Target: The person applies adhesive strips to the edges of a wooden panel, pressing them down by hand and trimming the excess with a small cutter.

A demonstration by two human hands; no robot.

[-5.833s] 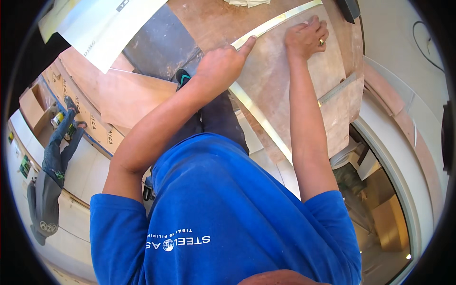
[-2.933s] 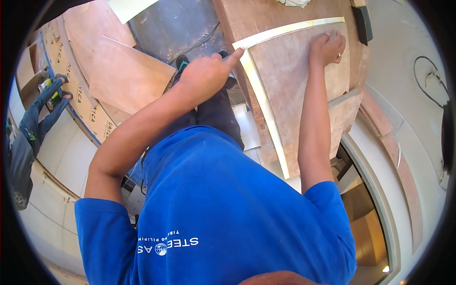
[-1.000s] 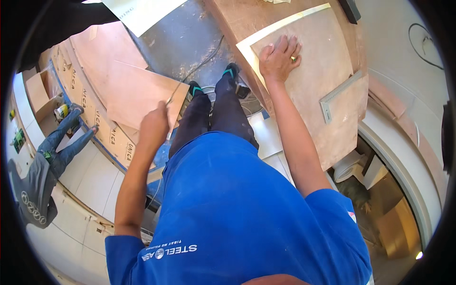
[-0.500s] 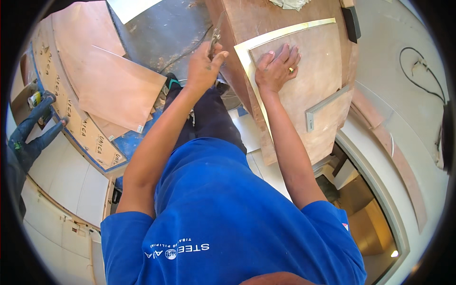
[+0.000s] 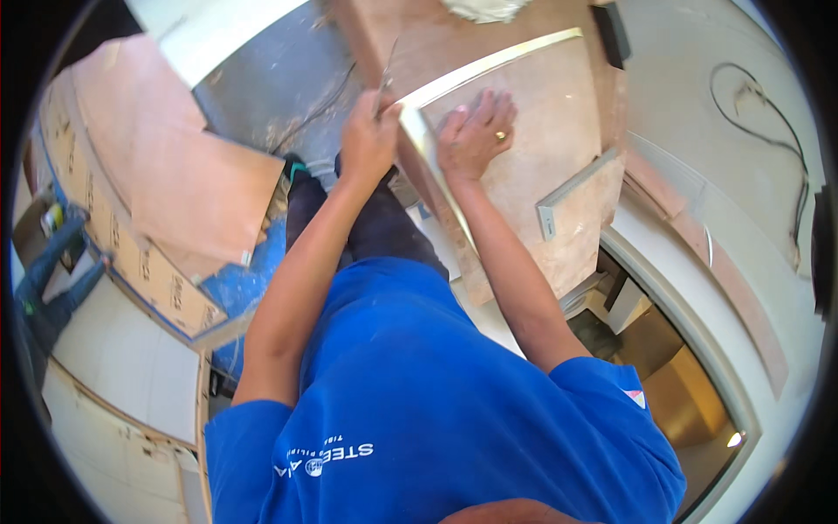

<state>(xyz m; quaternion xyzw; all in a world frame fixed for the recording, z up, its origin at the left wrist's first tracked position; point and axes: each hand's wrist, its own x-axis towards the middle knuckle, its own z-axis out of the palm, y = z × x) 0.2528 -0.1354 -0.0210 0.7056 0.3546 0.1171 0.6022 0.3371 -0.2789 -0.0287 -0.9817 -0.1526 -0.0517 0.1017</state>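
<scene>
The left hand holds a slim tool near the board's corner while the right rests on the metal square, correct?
No: the head view shows the right hand resting on the wooden board, apart from the metal square. The left hand holds a slim tool near the board's corner.

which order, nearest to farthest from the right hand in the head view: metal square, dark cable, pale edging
1. Pale edging: close by, left of and above the right hand.
2. Metal square: to its right, lower in view.
3. Dark cable: far right.
</scene>
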